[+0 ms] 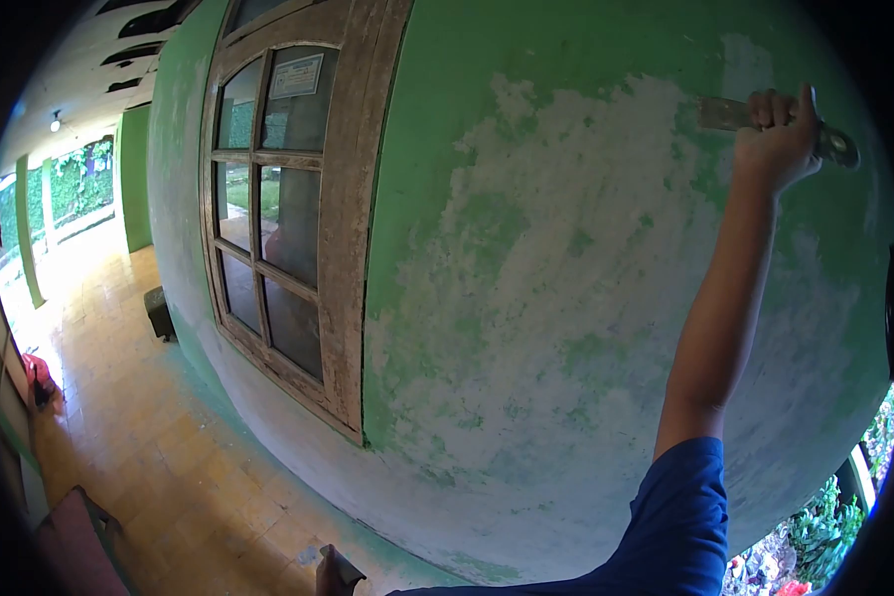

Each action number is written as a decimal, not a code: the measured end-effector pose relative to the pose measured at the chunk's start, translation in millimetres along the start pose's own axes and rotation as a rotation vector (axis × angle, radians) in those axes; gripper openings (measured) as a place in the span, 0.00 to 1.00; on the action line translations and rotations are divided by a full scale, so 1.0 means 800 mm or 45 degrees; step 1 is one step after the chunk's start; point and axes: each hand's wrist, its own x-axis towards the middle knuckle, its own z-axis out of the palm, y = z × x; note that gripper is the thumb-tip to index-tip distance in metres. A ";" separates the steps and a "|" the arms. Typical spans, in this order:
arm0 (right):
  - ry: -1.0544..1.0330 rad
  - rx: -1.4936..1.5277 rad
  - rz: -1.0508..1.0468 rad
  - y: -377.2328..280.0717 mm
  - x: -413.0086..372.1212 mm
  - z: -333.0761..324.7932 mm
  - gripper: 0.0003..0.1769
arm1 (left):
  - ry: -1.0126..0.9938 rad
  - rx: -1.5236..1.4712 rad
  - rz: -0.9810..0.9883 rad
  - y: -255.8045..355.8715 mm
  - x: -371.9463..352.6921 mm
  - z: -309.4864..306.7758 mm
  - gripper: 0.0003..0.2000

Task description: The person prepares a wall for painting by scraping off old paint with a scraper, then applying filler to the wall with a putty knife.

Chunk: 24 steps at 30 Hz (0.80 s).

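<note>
High on the right, my right hand [775, 147] is closed round the handle of a scraper [722, 113]. The blade points left and lies at the green wall [437, 70], by the edge of a large patch where the paint is gone. Whitish plaster [566, 298] shows there, with scraps of green left on it. At the bottom edge, only part of my left hand [326, 576] appears, seemingly closed on a flat, dark piece [349, 566] whose kind I cannot make out.
A wooden window frame [353, 228] with several panes is set in the wall to the left. Below runs a yellow tiled floor [199, 477], with a dark box-like object [158, 313] against the wall and a red bag [38, 379] farther left. Plants [829, 526] grow at lower right.
</note>
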 end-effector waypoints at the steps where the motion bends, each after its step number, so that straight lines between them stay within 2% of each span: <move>1: 0.048 -0.023 -0.036 0.002 0.002 -0.004 0.13 | -0.011 -0.008 0.002 -0.001 -0.002 0.000 0.54; 2: 0.051 -0.027 -0.036 0.006 0.001 -0.007 0.13 | -0.021 -0.014 0.005 -0.002 -0.004 -0.001 0.54; 4: -0.044 -0.279 -0.064 0.014 -0.007 0.003 0.17 | -0.016 -0.018 -0.002 -0.005 0.000 -0.003 0.54; 7: -0.013 -0.055 0.080 -0.004 -0.002 0.010 0.16 | -0.003 -0.020 -0.028 0.000 -0.006 -0.003 0.54; 10: -0.097 0.105 0.013 -0.023 -0.001 0.005 0.17 | -0.009 -0.034 -0.040 0.009 -0.006 -0.003 0.54; 11: -0.093 0.099 0.012 -0.011 -0.005 0.004 0.17 | -0.018 -0.033 -0.042 0.012 -0.006 -0.006 0.54; 13: 0.072 -0.153 0.049 0.028 -0.017 0.003 0.17 | -0.033 -0.032 -0.049 0.020 -0.007 -0.015 0.54; 16: 0.157 -0.146 0.006 0.016 -0.011 0.013 0.17 | -0.021 -0.047 -0.067 0.038 -0.003 -0.020 0.54; 20: -0.006 -0.021 -0.115 -0.008 -0.015 0.014 0.16 | -0.003 -0.060 -0.108 0.071 -0.002 -0.035 0.54; 21: 0.031 -0.137 -0.097 0.006 -0.019 0.016 0.17 | -0.012 -0.058 -0.114 0.032 0.015 -0.023 0.54; 23: 0.063 -0.261 -0.065 0.011 -0.029 0.020 0.17 | 0.729 -0.418 0.664 -0.045 0.044 0.005 0.53; 24: 0.060 -0.229 0.049 0.008 -0.035 0.021 0.19 | 0.733 -0.419 0.645 -0.007 0.016 -0.005 0.53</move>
